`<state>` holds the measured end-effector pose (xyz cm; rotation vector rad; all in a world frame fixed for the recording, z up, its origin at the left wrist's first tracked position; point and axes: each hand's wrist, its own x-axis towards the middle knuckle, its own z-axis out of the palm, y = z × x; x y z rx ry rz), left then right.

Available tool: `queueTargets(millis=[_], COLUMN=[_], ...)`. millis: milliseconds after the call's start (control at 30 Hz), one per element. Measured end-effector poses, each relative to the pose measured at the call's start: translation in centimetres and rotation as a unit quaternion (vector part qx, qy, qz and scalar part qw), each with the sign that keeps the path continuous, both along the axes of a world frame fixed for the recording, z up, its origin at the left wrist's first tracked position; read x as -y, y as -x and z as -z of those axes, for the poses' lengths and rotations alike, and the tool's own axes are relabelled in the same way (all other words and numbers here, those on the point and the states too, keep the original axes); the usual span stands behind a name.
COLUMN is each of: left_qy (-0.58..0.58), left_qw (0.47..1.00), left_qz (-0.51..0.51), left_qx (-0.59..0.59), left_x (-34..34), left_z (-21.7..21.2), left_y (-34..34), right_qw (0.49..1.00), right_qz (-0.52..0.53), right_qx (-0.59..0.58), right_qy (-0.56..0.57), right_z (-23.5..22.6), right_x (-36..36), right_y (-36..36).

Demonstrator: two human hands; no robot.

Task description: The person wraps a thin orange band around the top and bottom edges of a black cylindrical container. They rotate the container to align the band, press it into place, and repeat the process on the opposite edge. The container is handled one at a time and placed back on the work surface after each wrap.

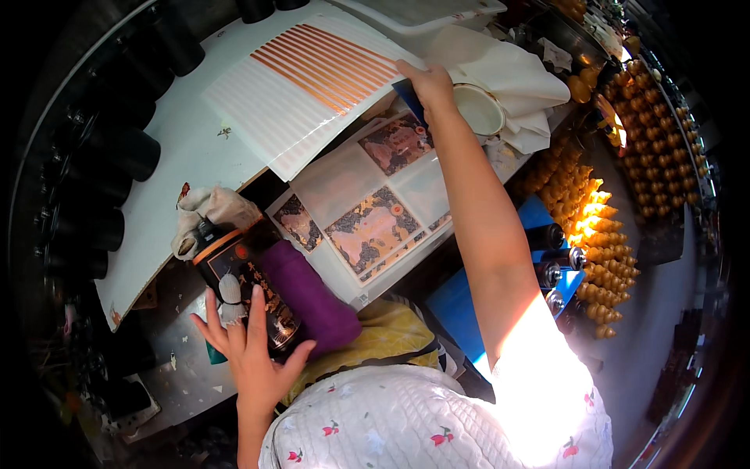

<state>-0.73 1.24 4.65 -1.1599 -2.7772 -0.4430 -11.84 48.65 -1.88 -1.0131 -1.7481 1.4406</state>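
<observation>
Fingers of the left hand (pixel 256 359) are spread apart in front of a black canister (pixel 234 258) with gold decoration and a white tuft (pixel 230 293) against its side; whether they touch it, I cannot tell. Just beside the canister lies a purple bundle (pixel 312 301), with yellow patterned cloth (pixel 394 332) next to it. Past these, translucent sheeting (pixel 328 184) on the table (pixel 183 399) bears 3 dark marbled panels, the largest panel (pixel 373 230) nearest.

Farther out, the right hand (pixel 432 87) is at the corner of a clear sheet (pixel 269 117) with copper stripes, its index finger along the edge; how tightly the fingers close cannot be told. A blue piece (pixel 408 100) shows under that hand. The sheet lies on a white board (pixel 183 152), overhanging its edge. Beyond stand a round dish (pixel 478 109) and a white tray (pixel 426 12).
</observation>
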Motion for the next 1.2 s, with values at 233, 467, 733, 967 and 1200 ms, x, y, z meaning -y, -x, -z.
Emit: queueTargets(millis=[233, 467, 733, 967, 1200], left_qy=[-0.015, -0.108, -0.177, -0.198, -0.240], left_qw=[0.994, 0.991, 0.979, 0.977, 0.966], left_qz=[-0.073, -0.015, -0.020, 0.000, 0.006], left_qx=[0.085, 0.075, 0.097, 0.074, 0.091], left_x=[4.2, 3.6, 4.2, 4.7, 4.7], left_z=[6.7, 7.5, 7.5, 7.9, 7.9], left_y=[-0.7, 0.9, 0.7, 0.8, 0.3], right_qw=[0.984, 0.968, 0.952, 0.949, 0.916], right_qz=[0.028, 0.027, -0.065, -0.213, -0.329], right_qx=[-0.032, -0.201, -0.282, -0.172, -0.143], right_qy=[-0.171, -0.146, -0.103, -0.156, -0.180], right_z=[1.2, -1.3, -10.3, -12.6, -12.6], right_x=[-4.8, -3.6, 6.6, 14.1, 23.9], right_y=[-0.9, -4.5, -11.1, -15.9, -17.8])
